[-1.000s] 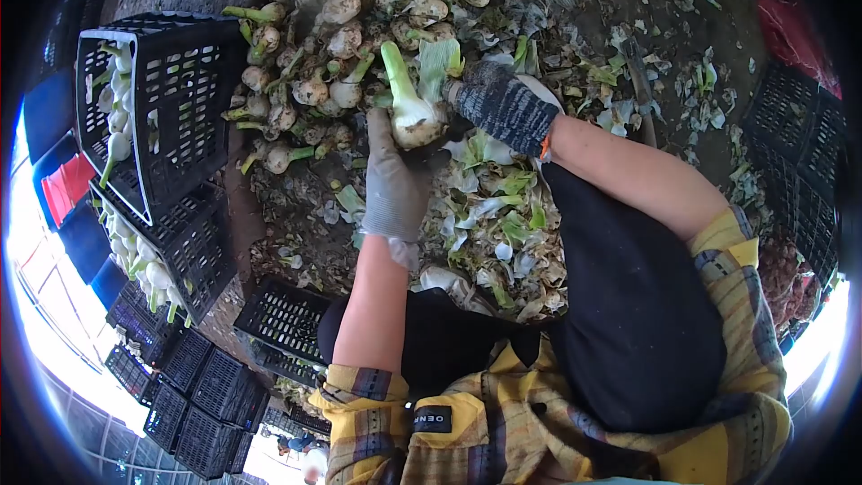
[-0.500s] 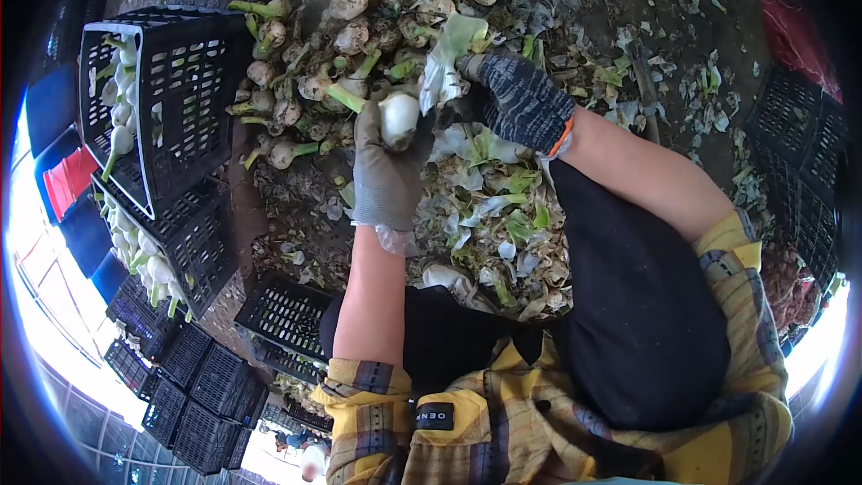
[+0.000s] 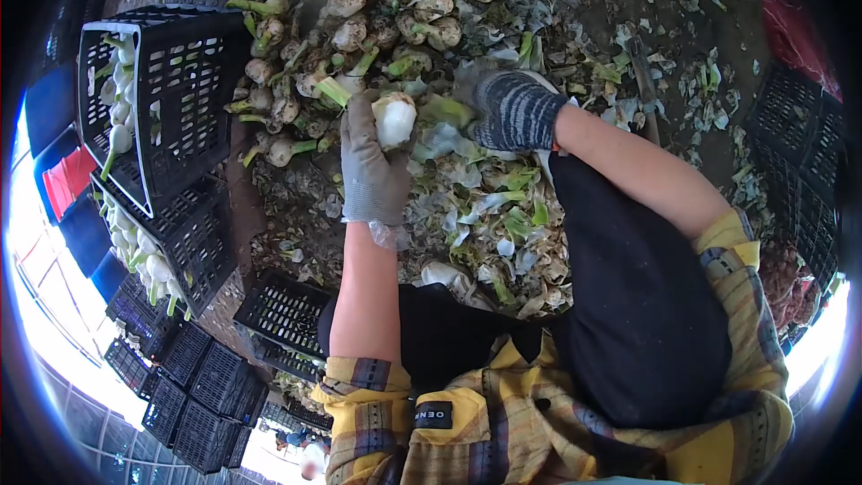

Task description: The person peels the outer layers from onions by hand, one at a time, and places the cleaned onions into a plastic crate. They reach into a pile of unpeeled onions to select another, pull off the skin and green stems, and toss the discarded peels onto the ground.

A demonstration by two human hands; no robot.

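Observation:
In a pale grey glove, my left hand [image 3: 373,166] is wrapped round a white peeled bulb [image 3: 395,121] with a short green stem poking out past the thumb. My right hand [image 3: 516,110], in a dark striped knit glove, is to the right of the bulb and apart from it; its fingers are smeared by motion. A blurred green and white leaf piece [image 3: 445,112] shows beside those fingers. Beyond both hands lies a heap of soil-covered bulbs [image 3: 348,36] with green stems. Peeled leaves and skins [image 3: 494,207] cover the ground below the hands.
A black crate [image 3: 184,94] holding white bulbs stands at the left, above another crate of bulbs [image 3: 148,256]. A smaller black crate [image 3: 283,313] sits near my left knee. More crates [image 3: 795,139] and a red bag [image 3: 799,45] are at the right.
My right hand has moved slightly right and down from the bulb, and the pale leaf it held up is no longer raised there. My left hand, with the bulb, has shifted slightly left.

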